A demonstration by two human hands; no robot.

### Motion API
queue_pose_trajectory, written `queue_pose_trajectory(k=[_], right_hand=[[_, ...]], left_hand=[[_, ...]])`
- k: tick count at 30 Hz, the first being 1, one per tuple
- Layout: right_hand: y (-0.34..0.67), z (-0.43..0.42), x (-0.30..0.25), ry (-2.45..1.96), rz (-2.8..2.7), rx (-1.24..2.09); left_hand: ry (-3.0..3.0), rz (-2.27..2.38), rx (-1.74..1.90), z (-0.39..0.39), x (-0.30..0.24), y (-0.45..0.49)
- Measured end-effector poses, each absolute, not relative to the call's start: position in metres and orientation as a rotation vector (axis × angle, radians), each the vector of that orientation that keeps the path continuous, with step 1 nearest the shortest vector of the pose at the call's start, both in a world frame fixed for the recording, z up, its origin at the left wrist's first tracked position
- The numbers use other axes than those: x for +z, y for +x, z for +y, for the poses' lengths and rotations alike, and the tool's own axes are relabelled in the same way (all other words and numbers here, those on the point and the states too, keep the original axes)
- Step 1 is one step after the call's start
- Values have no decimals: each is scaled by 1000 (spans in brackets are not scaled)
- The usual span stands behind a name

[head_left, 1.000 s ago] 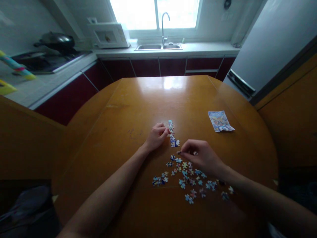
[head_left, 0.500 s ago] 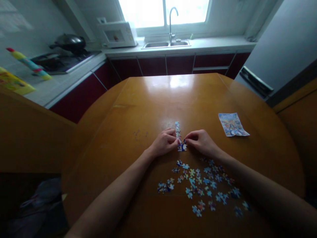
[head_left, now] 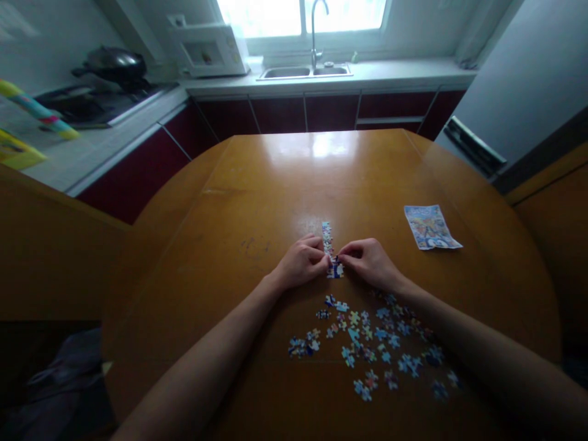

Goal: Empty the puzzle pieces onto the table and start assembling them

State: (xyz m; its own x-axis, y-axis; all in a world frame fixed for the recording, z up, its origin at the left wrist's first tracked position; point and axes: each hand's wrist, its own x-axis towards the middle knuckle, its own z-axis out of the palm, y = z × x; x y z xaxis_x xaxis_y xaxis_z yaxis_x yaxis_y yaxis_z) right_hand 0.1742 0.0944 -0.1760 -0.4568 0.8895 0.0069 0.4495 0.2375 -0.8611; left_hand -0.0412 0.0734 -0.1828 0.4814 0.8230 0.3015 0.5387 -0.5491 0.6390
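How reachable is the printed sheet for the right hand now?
Likely yes: only bare tabletop shows between the right hand and the printed sheet. The hand's fingertips pinch a puzzle piece at the joined strip, so it would probably have to let go first.

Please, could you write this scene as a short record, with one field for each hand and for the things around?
Left hand: fingers at left side of the joined puzzle strip
Right hand: fingers pinching a small dark piece at strip's right side
Loose pieces: scattered on the table, nearer the camera than the strip
Printed sheet: right of both hands
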Motion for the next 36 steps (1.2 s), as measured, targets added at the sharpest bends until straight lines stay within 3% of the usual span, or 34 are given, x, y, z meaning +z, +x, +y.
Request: queue_pose_trajectory(k=[16, 36], right_hand=[[167, 88, -180, -1404, -2171, 781], [193, 84, -184, -1081, -2242, 792]], left_hand=[[2270, 1115, 842, 75, -185, -42], [2322, 1174, 841, 72, -181, -39]])
